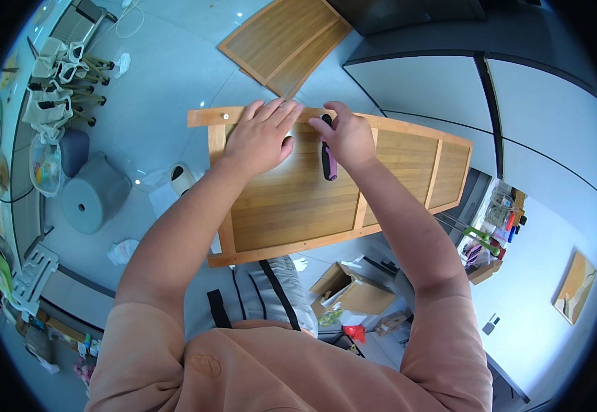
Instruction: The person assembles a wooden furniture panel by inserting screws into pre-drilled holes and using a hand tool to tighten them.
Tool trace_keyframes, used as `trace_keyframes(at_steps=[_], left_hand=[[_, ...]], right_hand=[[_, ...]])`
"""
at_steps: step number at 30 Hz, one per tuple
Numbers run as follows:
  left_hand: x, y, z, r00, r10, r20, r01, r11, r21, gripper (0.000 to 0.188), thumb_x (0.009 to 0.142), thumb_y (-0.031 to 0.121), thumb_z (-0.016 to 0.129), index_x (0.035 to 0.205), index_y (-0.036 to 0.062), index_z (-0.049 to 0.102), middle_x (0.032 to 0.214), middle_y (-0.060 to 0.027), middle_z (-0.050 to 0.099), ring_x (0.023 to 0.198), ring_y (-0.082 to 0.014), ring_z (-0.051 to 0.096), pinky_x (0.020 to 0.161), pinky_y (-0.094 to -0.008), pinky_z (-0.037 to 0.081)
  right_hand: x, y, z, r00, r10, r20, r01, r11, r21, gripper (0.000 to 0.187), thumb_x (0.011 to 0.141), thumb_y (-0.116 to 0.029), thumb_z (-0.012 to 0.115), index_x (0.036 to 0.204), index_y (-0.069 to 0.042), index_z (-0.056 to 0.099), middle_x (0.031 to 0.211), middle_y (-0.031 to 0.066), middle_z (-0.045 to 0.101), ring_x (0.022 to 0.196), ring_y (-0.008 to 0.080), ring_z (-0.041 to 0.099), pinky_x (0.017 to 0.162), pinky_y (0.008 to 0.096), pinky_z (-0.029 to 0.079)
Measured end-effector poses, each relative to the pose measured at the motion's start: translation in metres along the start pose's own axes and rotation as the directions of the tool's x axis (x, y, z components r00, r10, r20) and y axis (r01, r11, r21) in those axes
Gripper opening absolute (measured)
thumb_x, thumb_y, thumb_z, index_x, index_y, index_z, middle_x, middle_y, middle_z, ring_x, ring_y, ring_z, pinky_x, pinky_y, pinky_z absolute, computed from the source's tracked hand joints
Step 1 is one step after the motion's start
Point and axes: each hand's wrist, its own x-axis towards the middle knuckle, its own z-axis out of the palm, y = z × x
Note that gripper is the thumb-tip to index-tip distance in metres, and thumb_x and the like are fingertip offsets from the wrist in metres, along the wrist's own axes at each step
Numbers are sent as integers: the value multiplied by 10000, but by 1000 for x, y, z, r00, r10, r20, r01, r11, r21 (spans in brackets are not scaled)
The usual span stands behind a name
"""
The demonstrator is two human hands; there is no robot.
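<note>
Open floor left of panel (312, 199) (stool (96, 196) beyond)

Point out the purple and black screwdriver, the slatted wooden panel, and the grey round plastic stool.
purple and black screwdriver (328, 161), head view, on its handle.
slatted wooden panel (298, 206), head view, on its middle slats.
grey round plastic stool (92, 196), head view, on its top.

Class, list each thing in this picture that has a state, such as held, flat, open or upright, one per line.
Left hand: flat on the wooden panel, fingers spread.
Right hand: closed around the screwdriver.
Screwdriver: held, handle pointing toward the person.
Wooden panel: resting across the person's lap, tilted.
Second wooden panel: lying flat on the floor.
Cardboard box: open.
Grey stool: upright on the floor.
</note>
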Motion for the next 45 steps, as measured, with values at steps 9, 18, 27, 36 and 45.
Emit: trace_keyframes(at_steps=[9,18,27,36,45], left_hand=[[1,0,-2,1000,6,14,-7,1000,20,572,865,269,620,1380,73,465,1372,-48,497,1285,-195,431,1070,-400,319],[0,-2,-3,1000,0,23,0,1000,13,571,865,273,623,1377,75,467,1372,-48,490,1282,-198,430,1073,-404,316],[1,-3,-2,999,8,36,-8,1000,24,576,868,269,622,1386,79,455,1377,-42,486,1284,-194,428,1074,-405,314],[-5,-21,-13,991,-106,-81,79,955,-285,441,880,68,534,1320,42,521,1329,-107,547,1248,-287,491,1045,-403,385],[-22,-30,-34,956,-229,-181,211,971,-116,404,882,61,534,1284,29,546,1319,-131,557,1265,-320,483,1058,-436,377]], right_hand=[[10,33,-12,755,-655,-34,574,685,-448,316,825,-199,679,1133,-150,631,1174,58,625,1173,211,542,1037,394,394],[-10,26,-26,959,-283,-24,269,932,-245,468,802,-223,724,1234,-135,570,965,18,688,1026,212,607,926,369,477],[-68,41,-6,992,-115,-50,121,980,160,430,829,-71,604,1247,-99,505,869,160,660,739,362,645,685,454,533],[-50,-17,3,785,-615,70,608,788,98,375,811,-69,523,1183,-112,494,993,141,656,731,321,658,629,430,537],[48,-34,-28,913,-350,209,393,891,-226,239,884,-107,468,1118,-101,514,813,134,692,717,310,683,595,436,533]])
